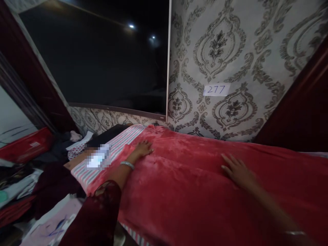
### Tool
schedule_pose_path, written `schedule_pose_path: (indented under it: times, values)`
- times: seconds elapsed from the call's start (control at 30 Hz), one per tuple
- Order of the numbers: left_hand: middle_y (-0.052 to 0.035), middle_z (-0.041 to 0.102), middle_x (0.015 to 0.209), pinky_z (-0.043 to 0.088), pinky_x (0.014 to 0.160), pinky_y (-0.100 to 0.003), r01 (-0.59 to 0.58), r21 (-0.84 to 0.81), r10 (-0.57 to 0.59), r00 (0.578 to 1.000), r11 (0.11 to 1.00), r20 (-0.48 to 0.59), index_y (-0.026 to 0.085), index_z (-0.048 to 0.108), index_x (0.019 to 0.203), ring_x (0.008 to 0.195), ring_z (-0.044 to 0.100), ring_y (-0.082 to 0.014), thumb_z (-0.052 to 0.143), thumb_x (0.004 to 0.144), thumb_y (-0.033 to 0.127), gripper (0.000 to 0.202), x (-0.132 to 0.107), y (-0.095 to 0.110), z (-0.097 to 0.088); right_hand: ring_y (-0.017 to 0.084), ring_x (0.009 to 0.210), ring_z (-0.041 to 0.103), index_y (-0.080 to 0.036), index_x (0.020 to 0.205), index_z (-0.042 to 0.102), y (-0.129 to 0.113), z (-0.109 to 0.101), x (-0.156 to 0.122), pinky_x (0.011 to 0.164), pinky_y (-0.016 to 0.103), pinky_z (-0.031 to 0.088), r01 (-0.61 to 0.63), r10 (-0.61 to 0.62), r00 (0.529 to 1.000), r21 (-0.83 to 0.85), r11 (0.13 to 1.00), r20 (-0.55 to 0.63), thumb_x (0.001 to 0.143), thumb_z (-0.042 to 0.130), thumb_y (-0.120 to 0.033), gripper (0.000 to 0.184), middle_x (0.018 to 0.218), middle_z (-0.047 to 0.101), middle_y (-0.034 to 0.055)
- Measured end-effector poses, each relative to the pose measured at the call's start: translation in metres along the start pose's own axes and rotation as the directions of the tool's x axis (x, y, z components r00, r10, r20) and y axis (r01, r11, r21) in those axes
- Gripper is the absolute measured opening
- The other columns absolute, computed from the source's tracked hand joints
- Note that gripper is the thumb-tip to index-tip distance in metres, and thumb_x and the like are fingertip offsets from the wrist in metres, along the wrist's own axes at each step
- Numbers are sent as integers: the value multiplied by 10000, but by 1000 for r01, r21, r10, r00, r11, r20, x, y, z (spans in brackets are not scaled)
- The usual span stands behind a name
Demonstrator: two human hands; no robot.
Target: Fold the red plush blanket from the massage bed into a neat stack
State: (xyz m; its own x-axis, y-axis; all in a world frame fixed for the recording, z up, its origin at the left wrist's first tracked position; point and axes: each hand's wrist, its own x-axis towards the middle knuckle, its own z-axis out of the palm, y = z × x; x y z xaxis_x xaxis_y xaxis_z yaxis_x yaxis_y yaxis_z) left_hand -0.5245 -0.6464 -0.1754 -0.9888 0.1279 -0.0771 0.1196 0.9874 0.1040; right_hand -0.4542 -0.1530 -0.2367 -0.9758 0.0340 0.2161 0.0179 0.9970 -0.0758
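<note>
A red plush blanket point(176, 191) lies spread over a surface in front of me, with slight creases across it. Under its left side shows a striped cloth point(125, 136) in white, grey and pink. My left hand point(143, 149) rests on the blanket near its far left part, fingers apart; a silver bangle circles that wrist. Farther right, my right hand point(238, 171) lies on the blanket with fingers spread, the forearm somewhat blurred. Neither hand holds anything.
A large dark television point(110, 58) hangs on the patterned wall beyond. A paper label point(216, 89) reading 277 is stuck on the wallpaper. At left lie piled clothes point(56, 184), a red box point(28, 145) and a pink printed bag point(53, 222). A blurred-out patch covers something on the striped cloth.
</note>
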Motion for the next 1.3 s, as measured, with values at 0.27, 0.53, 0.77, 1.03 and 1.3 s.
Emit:
schedule_pose_path:
  times: [0.27, 0.53, 0.77, 1.03, 1.3]
  values:
    - [-135, 160, 1653, 165, 1125, -724, 150, 17, -151, 986, 989, 74, 288, 301, 1557, 1516, 120, -399, 414, 917, 600, 720, 45, -3, 3, 405, 1476, 229, -398, 1551, 309, 1, 14, 51, 1078, 711, 285, -123, 125, 966, -21, 992, 226, 956, 282, -600, 629, 1644, 216, 34]
    - [-119, 291, 1625, 218, 1137, -661, 153, -14, -153, 986, 988, -60, 301, 405, 1501, 1495, 234, -365, 408, 958, 516, 585, 59, -5, 5, 432, 1425, 316, -377, 1513, 403, 9, 20, 57, 1002, 718, 355, -103, 103, 988, -7, 995, 118, 954, 298, -571, 600, 1608, 313, 60]
    - [-179, 583, 1378, 399, 1059, -473, 261, -34, -262, 942, 965, -209, 162, 598, 1311, 1304, 506, -332, 375, 972, 293, 427, 21, -38, -17, 341, 1158, 569, -178, 1279, 638, 0, 9, 50, 914, 488, 487, 14, -16, 1000, -81, 997, -21, 980, 350, -393, 468, 1270, 634, 157]
    - [-222, 691, 1155, 503, 817, -356, 465, -139, -484, 854, 874, -188, 89, 690, 1083, 1084, 652, -333, 548, 886, 326, 339, 16, -65, -22, 289, 924, 669, -120, 1088, 680, -30, -29, 52, 777, 388, 486, -87, 92, 986, -38, 995, 140, 956, 405, -236, 327, 1020, 699, 203]
    - [-151, 665, 1254, 471, 882, -336, 437, -249, -502, 780, 864, -374, 161, 591, 1222, 1158, 614, -271, 358, 974, 270, 357, 26, -61, -35, 349, 969, 661, -51, 1209, 606, -20, -50, 79, 761, 421, 468, -240, 244, 969, 76, 968, -49, 988, 205, -236, 494, 1187, 616, 284]
